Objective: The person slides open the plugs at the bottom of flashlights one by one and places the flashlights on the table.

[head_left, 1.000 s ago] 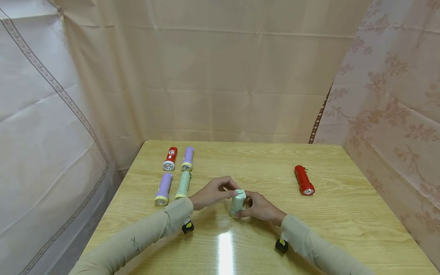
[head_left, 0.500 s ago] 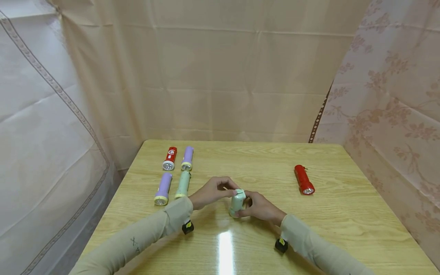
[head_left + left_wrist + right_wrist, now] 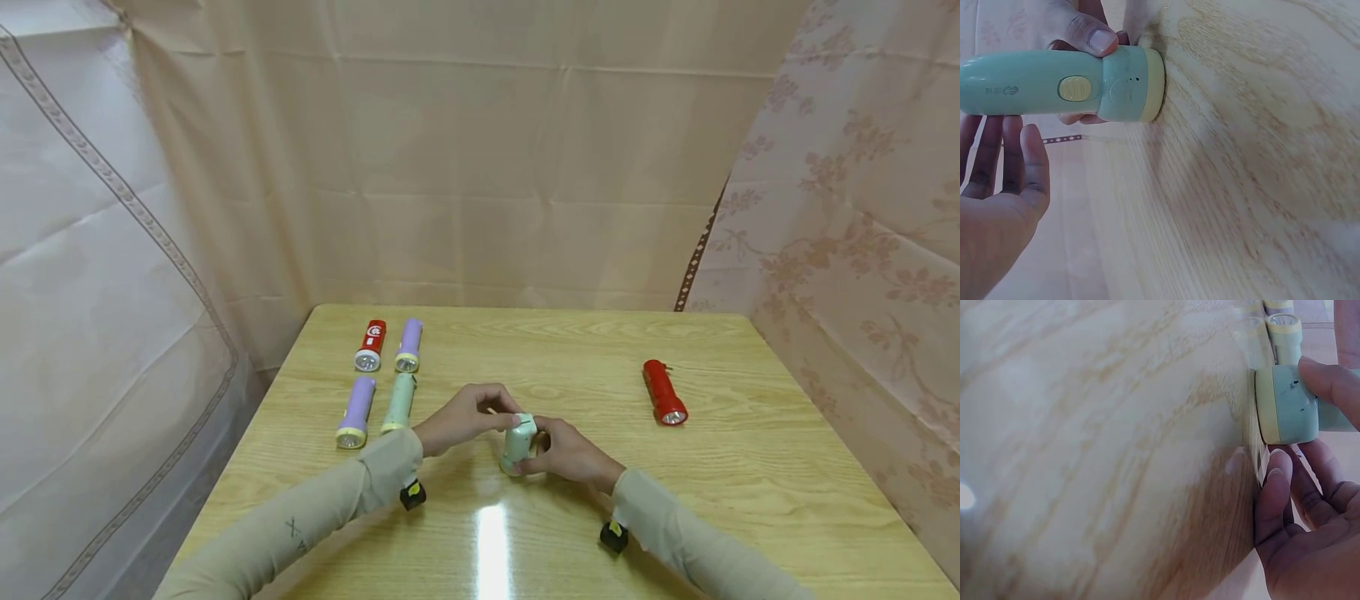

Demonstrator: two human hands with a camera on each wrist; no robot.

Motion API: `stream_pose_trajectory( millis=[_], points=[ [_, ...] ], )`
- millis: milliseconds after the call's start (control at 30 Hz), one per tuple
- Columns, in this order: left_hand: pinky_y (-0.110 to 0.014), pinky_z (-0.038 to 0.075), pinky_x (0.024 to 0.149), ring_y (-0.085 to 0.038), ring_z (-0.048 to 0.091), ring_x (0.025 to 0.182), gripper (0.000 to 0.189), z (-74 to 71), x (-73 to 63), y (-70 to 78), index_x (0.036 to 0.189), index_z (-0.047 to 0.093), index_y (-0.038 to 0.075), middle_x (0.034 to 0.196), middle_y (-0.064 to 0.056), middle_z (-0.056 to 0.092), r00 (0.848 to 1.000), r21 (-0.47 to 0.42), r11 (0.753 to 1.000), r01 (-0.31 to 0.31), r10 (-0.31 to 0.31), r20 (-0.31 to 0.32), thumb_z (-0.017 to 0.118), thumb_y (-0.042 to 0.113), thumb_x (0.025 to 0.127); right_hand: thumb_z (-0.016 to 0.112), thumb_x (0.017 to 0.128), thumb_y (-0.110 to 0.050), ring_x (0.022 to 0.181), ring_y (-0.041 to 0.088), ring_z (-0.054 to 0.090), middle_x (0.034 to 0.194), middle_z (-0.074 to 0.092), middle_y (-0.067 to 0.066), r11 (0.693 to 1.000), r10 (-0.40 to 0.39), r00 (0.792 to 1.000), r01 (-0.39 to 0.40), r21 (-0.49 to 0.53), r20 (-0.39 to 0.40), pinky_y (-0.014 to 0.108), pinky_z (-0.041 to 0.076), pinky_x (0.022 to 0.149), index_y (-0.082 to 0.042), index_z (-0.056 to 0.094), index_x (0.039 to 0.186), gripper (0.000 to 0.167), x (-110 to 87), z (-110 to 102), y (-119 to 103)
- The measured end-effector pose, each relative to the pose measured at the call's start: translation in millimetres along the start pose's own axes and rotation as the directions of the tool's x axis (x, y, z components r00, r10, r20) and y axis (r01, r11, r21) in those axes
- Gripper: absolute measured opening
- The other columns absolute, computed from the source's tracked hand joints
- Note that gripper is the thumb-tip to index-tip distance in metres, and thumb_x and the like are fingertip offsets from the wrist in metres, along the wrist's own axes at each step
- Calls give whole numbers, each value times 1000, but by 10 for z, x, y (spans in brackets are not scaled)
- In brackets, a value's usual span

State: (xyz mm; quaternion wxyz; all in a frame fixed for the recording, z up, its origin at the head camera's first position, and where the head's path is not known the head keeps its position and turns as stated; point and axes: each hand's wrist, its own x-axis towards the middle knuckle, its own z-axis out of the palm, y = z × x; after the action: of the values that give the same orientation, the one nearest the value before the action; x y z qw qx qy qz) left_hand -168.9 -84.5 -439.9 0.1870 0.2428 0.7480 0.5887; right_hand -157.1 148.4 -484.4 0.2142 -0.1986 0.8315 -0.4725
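Observation:
A mint-green flashlight [image 3: 516,448] stands upright on the table, its pale yellow head rim down. My right hand [image 3: 573,454] grips it low, thumb at the front and fingers behind. With thumb and fingertips, my left hand [image 3: 472,419] pinches its upper end. In the left wrist view a yellow sliding switch [image 3: 1075,89] shows on the body, and fingers of the left hand [image 3: 1004,206] touch its side. The right wrist view has the right thumb [image 3: 1329,384] pressed near the flashlight's head [image 3: 1294,406]. Part of the flashlight is hidden behind fingers.
At left on the table [image 3: 585,350] lie a red flashlight with a white rim [image 3: 371,346], two purple ones, far [image 3: 410,343] and near [image 3: 357,412], and another mint-green one [image 3: 401,402]. An all-red flashlight [image 3: 663,392] lies at right. Curtains hang behind and at both sides.

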Motion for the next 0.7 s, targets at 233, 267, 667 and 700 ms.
stream_pose_trajectory(
  millis=[233, 267, 667, 700],
  points=[
    [-38, 54, 92, -21, 65, 102, 12, 9, 17, 16, 104, 72, 14, 106, -2, 71, 1000, 14, 1000, -13, 13, 3, 74, 24, 98, 90, 81, -34, 85, 22, 57, 101, 66, 2, 1000, -5, 1000, 5, 2, 3, 33, 49, 70, -19, 68, 124, 50, -10, -10, -22],
    [-38, 54, 91, -21, 65, 102, 12, 10, 19, 18, 104, 71, 14, 105, -2, 71, 1000, 17, 1000, -15, 14, 3, 74, 24, 98, 90, 81, -34, 85, 22, 57, 101, 67, 1, 1000, -8, 1000, 8, 3, 4, 33, 49, 70, -19, 68, 124, 50, -10, -11, -24],
    [-38, 54, 88, -21, 64, 98, 11, 38, 42, 27, 99, 70, 15, 101, -1, 71, 1000, 44, 999, -10, 11, -19, 75, 24, 97, 90, 82, -28, 86, 22, 57, 101, 67, 0, 1000, -1, 1000, 1, 9, -9, 34, 50, 70, -17, 68, 121, 45, 10, 10, 37],
    [-38, 54, 88, -21, 64, 98, 11, 41, 43, 29, 99, 70, 15, 101, -1, 71, 1000, 46, 999, -11, 12, -21, 75, 24, 97, 89, 82, -28, 86, 22, 57, 101, 67, 0, 1000, 0, 1000, 0, 7, -9, 34, 50, 70, -17, 68, 120, 45, 12, 10, 38]
  ],
)
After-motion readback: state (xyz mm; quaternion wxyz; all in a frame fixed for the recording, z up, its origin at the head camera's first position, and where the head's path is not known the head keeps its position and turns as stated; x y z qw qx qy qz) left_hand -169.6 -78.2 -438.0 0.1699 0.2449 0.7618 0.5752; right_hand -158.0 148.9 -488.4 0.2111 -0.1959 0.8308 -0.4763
